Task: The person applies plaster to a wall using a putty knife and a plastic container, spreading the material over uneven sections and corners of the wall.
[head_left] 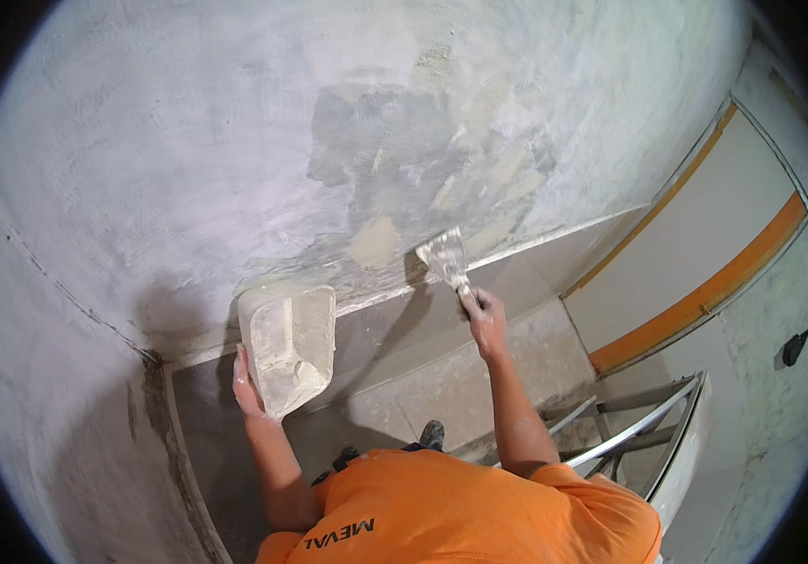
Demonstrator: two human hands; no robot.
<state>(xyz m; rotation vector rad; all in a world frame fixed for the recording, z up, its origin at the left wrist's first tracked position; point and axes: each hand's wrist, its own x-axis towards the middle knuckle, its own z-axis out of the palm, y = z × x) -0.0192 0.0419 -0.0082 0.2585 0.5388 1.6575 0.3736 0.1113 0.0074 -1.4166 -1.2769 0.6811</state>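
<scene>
The left hand (249, 383) holds the tub (319, 320), pale putty (302, 378) inside, by its left side, near the wall (225, 160). The right hand (485, 321) grips the scraper (445, 254) by its handle, blade just below the grey patch (380, 136); whether it touches the wall I cannot tell.

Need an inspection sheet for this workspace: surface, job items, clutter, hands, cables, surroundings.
Surface: pale wall with a darker grey patch and cream smears.
Job's things: light-coloured tub, tilted, with pale paste inside; scraper, blade coated, contact with the wall unclear.
Clutter: metal frame at lower right, partly hidden.
Hands: left hand supports the tub at its left side; right hand grips the scraper's handle.
Cables: nothing seen.
Surroundings: white panel with orange edging at right.
</scene>
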